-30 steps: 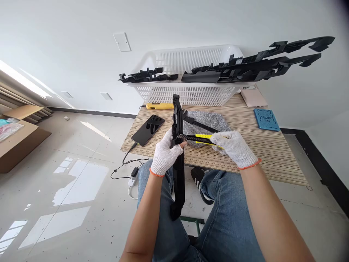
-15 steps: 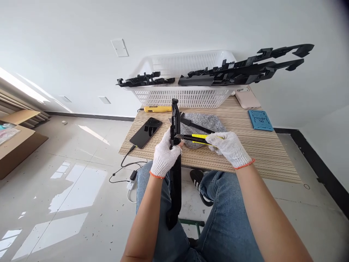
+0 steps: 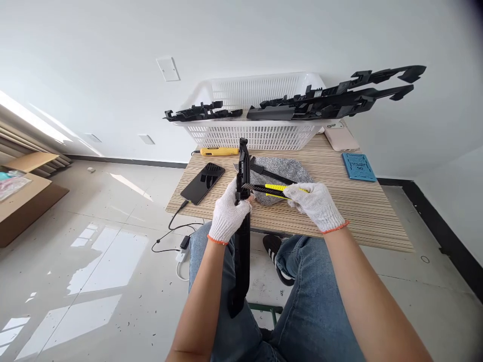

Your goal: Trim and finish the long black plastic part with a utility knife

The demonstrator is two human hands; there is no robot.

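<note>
Closed left hand (image 3: 228, 213) grips part (image 3: 244, 241), right hand (image 3: 314, 203) knife (image 3: 273, 190).

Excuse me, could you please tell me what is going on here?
A seated person in white gloves is working on a long black part. The left hand grips it, while the right hand holds a yellow-and-black cutter with its tip at the part; whether it is cutting is too small to tell. More black parts lie across a white basket beyond, and a phone lies on the table.
</note>
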